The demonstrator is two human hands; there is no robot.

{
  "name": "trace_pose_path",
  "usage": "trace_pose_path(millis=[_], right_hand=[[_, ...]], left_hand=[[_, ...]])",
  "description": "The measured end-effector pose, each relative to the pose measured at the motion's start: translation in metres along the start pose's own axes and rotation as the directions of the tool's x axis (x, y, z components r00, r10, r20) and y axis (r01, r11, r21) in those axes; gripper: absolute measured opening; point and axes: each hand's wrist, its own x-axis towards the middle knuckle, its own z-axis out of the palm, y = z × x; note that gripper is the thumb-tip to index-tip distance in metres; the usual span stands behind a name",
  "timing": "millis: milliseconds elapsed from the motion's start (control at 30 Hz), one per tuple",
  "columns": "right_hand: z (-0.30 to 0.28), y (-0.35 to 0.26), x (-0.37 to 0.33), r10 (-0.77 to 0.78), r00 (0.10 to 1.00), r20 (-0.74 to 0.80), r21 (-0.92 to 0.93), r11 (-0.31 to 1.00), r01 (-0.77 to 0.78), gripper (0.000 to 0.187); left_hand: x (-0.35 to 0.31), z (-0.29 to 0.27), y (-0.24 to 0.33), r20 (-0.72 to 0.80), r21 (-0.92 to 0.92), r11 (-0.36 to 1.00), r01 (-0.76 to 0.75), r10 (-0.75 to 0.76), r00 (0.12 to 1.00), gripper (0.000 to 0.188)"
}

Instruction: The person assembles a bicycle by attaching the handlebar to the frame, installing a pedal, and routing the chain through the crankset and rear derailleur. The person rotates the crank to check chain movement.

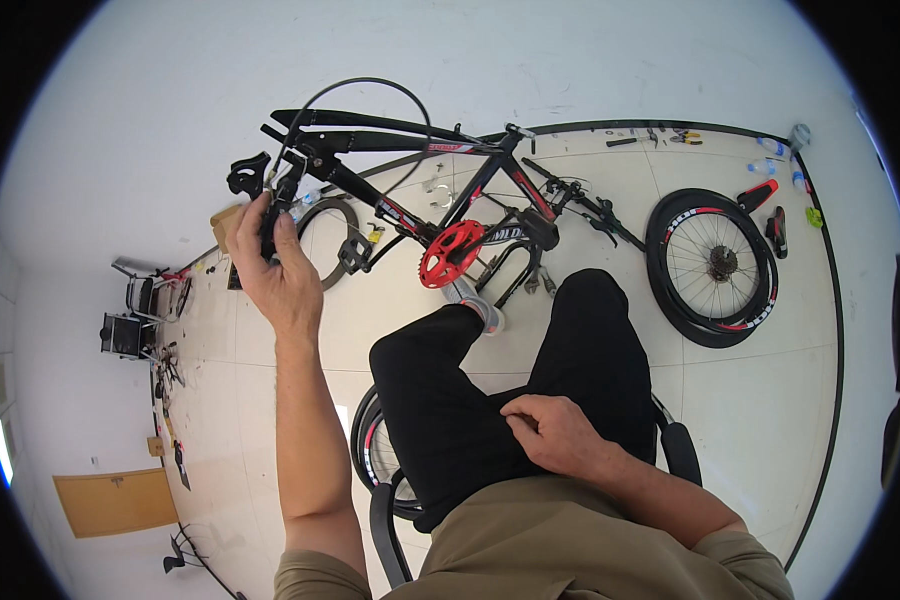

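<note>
**Left Hand Grips Front End of Bicycle Frame on Tiled Floor**

A seated person's left hand (pixel 282 275) closes its fingers around a dark fitting (pixel 288 188) at the front of a bicycle frame (pixel 380 142), across from where we stand. The right hand (pixel 562 432) rests on the lap, fingers loosely curled; whether they hold anything, we cannot tell. Smooth, thick tubes run out to the right of the gripping fingers, and a thin black cable (pixel 373 80) arches above them in a wide loop. Below and right of them sits a toothed red chainring (pixel 452 254), with a blocky black pedal (pixel 354 253) nearer the wrist.

Glossy pale floor tiles (pixel 760 390) spread all about. Black-trousered knees (pixel 588 310) stand between the right fingers and the frame. Beyond those fingers, up and to the right, lie a wheel (pixel 658 240) with a rubber tyre and wire spokes, a red-and-black saddle (pixel 758 195), clear plastic bottles (pixel 767 167) and hand tools (pixel 687 138) along the wall. A padded chair armrest (pixel 681 455) stands just right of the right hand.

The frame is mostly black with red and white markings, slanting down and rightward from the left fingers.
</note>
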Motion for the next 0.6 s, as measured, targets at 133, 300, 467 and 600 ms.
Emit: trace_pose_path(millis=[133,300,467,600], right_hand=[[0.002,0.004,-0.007,0.004,1.0,0.015,-0.009,1.0,-0.004,0.017],[0.004,0.013,-0.014,-0.003,1.0,0.008,-0.021,1.0,0.004,0.017],[0.006,0.023,-0.019,-0.051,0.999,-0.009,-0.039,0.998,0.051,0.016],[0.005,0.021,-0.02,-0.047,0.999,0.001,-0.046,0.998,0.047,0.015]], left_hand=[[0.007,0.003,-0.025,-0.019,0.039,0.999,0.033,-0.032,0.999,0.025],[0.006,0.014,-0.052,-0.078,-0.067,0.99,0.12,-0.126,0.989,0.027],[0.011,0.01,-0.061,-0.064,0.052,0.985,0.165,-0.162,0.985,0.027],[0.017,-0.005,-0.043,0.093,-0.096,0.944,0.315,-0.306,0.947,0.028]])
